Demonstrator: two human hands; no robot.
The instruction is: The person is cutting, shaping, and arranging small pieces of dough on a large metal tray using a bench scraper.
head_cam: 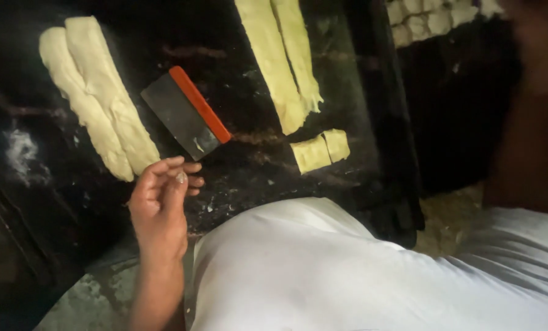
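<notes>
Pale dough strips (99, 98) lie on the dark worktop (249, 171), with a red-handled scraper (187, 113) just beside them. The left hand (159, 205) hovers near the scraper's blade, its grip loosely curled and empty. The right hand (534, 55) is a blur at the frame's edge, so I cannot tell its grip.
</notes>
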